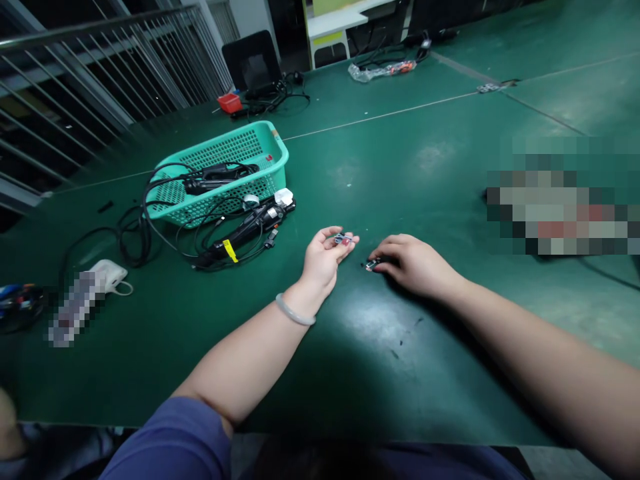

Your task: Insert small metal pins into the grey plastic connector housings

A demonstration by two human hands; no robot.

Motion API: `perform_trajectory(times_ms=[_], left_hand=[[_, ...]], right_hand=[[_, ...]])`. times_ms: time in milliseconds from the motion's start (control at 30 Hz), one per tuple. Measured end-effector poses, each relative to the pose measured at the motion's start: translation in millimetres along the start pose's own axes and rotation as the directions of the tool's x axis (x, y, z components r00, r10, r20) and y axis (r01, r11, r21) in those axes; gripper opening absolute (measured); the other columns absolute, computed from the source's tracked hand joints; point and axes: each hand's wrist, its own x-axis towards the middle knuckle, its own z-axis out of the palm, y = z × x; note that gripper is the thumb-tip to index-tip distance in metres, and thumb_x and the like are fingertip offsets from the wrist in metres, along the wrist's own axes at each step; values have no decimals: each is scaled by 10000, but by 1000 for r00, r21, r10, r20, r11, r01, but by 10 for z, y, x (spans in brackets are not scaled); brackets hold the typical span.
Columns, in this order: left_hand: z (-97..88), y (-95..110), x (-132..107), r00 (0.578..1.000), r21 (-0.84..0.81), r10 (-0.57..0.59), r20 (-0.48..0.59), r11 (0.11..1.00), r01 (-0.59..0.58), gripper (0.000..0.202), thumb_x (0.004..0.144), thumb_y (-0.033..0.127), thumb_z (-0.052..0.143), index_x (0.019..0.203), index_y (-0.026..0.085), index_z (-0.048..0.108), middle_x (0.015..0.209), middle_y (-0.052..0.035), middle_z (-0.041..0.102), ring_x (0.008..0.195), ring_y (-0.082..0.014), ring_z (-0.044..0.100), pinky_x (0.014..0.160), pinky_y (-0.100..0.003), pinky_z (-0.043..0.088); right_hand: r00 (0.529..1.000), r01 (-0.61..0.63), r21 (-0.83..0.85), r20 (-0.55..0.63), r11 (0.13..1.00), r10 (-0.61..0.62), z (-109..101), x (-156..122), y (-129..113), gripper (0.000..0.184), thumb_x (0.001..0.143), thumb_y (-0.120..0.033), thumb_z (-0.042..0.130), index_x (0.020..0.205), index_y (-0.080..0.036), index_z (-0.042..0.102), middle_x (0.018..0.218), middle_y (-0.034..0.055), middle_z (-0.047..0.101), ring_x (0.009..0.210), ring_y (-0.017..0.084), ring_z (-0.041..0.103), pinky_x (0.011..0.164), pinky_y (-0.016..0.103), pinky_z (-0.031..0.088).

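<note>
My left hand [321, 262], with a pale bangle [295, 311] at its wrist, is raised a little over the green table. Between its thumb and fingers is a small silvery piece with a reddish part [343, 239]; its kind is too small to make out. To the right, my right hand [413, 262] rests low at the tabletop, its thumb and fingers closed around a small black-and-silver piece [373, 265]. The fingers partly cover that piece. A short gap separates the two hands.
Left of my hands stands a teal plastic basket [280, 175] holding black cabled devices. A black device with a yellow tag [230, 251] and loose cables lie before it. A blurred-out object [560, 207] is at right. Plastic-wrapped cables [383, 70] lie at the back.
</note>
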Motion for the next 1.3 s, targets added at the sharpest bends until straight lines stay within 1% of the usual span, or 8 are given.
perform_trajectory(times_ms=[133,400,500,633,800,933,1033,1300], left_hand=[[2,-13,-7,1000,37,-5,18,999,4,224,754,-3,591,934,132,600,800,-12,678,759,-90,680,929,-311,474],[-6,-48,34,999,77,-24,41,997,20,203,752,49,628,932,138,656,898,-31,688,783,-92,672,943,-333,476],[-15,-61,41,998,88,-19,68,996,12,296,704,-11,622,955,140,666,919,-31,693,801,-94,674,950,-336,472],[-11,-75,26,992,134,-29,121,991,13,315,656,-9,659,938,130,675,859,-36,698,787,-107,672,936,-349,473],[-2,-99,-20,982,190,-23,186,982,-13,276,663,69,711,923,131,642,799,-39,697,778,-120,666,875,-342,496],[-6,-123,-55,971,267,-14,240,962,-53,298,634,134,760,891,139,609,816,-40,689,769,-142,661,779,-341,522],[-9,-138,-62,966,292,-22,259,955,-56,328,604,181,792,867,144,600,787,-31,682,726,-137,650,728,-330,524],[-5,-159,-60,957,247,-29,288,968,-45,367,517,159,839,791,150,595,724,5,682,694,-105,651,818,-341,502]], right_hand=[[1000,-6,-59,11,998,7,10,8,10,164,843,-228,552,876,-198,710,934,75,686,907,226,601,854,369,479],[998,-53,-25,-32,998,52,31,18,68,189,833,-220,510,784,-190,690,855,68,689,820,203,621,787,349,484],[988,-124,93,-86,988,132,27,25,63,174,817,-233,522,750,-196,679,818,55,701,795,199,635,774,346,485],[934,-250,328,-165,911,316,-1,11,3,161,802,-307,557,759,-220,686,788,28,726,748,196,654,768,358,496],[909,-203,475,-233,856,345,26,-28,-90,178,785,-365,612,815,-217,707,833,31,737,773,196,670,767,342,513],[874,-150,394,-375,907,308,21,-59,-134,150,798,-330,621,860,-226,710,868,30,738,787,192,670,793,348,521],[859,-103,276,-461,956,226,-5,-88,-198,148,811,-292,614,916,-237,702,888,32,730,777,189,669,779,351,530],[877,-83,-82,-480,993,34,-23,-101,-302,197,832,-308,607,979,-289,737,866,58,692,789,196,642,729,358,514]])
